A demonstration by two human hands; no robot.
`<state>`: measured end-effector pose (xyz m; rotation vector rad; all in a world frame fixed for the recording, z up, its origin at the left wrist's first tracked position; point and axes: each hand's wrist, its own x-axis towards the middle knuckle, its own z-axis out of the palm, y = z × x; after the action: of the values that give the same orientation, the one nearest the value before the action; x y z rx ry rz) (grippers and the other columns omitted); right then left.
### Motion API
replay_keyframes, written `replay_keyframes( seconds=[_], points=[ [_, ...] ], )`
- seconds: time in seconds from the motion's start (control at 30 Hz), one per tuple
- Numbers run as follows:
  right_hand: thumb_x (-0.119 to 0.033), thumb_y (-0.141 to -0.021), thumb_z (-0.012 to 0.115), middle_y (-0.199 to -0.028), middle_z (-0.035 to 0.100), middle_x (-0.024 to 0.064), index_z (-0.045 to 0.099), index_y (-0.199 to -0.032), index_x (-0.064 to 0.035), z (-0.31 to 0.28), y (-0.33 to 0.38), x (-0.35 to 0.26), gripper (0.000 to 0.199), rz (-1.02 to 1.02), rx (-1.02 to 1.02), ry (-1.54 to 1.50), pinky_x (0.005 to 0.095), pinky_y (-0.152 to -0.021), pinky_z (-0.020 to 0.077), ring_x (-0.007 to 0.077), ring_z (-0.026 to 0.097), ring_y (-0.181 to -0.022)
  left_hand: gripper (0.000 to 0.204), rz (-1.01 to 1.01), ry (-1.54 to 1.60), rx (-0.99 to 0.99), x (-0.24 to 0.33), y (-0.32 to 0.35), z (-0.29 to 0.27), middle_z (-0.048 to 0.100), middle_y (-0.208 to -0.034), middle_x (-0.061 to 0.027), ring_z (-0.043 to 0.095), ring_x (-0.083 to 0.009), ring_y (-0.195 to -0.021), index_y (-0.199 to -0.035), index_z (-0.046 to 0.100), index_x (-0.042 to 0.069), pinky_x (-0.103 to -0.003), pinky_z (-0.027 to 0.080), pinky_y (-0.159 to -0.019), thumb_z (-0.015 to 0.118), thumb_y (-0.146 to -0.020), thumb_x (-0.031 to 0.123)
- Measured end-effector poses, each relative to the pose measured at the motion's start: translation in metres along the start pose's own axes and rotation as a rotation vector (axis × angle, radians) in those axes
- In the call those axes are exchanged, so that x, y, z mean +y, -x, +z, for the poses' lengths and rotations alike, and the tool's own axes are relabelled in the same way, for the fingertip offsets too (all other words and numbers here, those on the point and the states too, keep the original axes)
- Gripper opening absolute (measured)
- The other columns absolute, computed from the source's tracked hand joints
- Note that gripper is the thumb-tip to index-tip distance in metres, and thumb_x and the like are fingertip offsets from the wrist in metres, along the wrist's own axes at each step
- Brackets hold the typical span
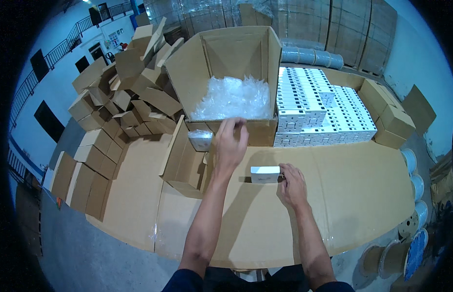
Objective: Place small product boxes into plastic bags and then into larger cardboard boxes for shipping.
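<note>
My left hand (230, 142) reaches, fingers loosely spread, to the front edge of the big carton (226, 73) of plastic bags (234, 100), while my right hand (292, 185) pinches the small white box (265, 174) on the cardboard worktop (362, 185), best held square and steady.

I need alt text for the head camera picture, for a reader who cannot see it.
Seen from above, a person's left hand reaches toward a small clear-wrapped item at the front of a large open carton of plastic bags, while the right hand holds a small white box on the cardboard-covered table. Stacked white boxes stand to the right.
</note>
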<state>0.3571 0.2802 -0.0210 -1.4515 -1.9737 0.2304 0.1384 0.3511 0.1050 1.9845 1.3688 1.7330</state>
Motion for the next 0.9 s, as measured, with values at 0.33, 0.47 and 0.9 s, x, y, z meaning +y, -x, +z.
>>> replay_keyframes(
  seconds=[0.33,0.47,0.9],
  points=[
    [0.002,-0.075,0.057,-0.132,0.063,0.0085,0.066,-0.113,-0.0062,-0.02,-0.007,0.003,0.04,0.03,0.032,-0.071,0.0468,-0.114,0.0351,0.0288,0.052,-0.131,0.033,0.213,-0.612,-0.195,-0.08,-0.183,0.08,0.069,-0.103,-0.0173,0.064,-0.036,-0.099,-0.108,0.072,0.007,-0.046,0.054,-0.085,0.078,-0.076,0.008],
    [0.001,-0.075,0.059,-0.129,0.064,0.0081,0.066,-0.109,-0.0065,-0.024,0.0,0.01,0.036,0.05,0.042,-0.07,0.0469,-0.112,0.0359,0.0279,0.053,-0.13,0.029,0.217,-0.828,-0.423,-0.103,-0.189,0.098,0.07,-0.103,-0.0204,0.065,-0.0397,-0.102,-0.105,0.074,0.009,-0.048,0.055,-0.087,0.079,-0.078,0.018],
    [-0.002,-0.076,0.061,-0.129,0.063,0.0071,0.066,-0.114,-0.0076,-0.052,0.009,0.0,0.038,0.034,0.034,-0.076,0.0463,-0.114,0.0331,0.0271,0.051,-0.131,0.027,-0.147,-0.151,0.068,-0.057,-0.259,0.033,0.073,-0.096,-0.0176,0.071,-0.0305,-0.087,-0.103,0.066,0.001,-0.042,0.055,-0.081,0.074,-0.086,0.021]
  ],
)
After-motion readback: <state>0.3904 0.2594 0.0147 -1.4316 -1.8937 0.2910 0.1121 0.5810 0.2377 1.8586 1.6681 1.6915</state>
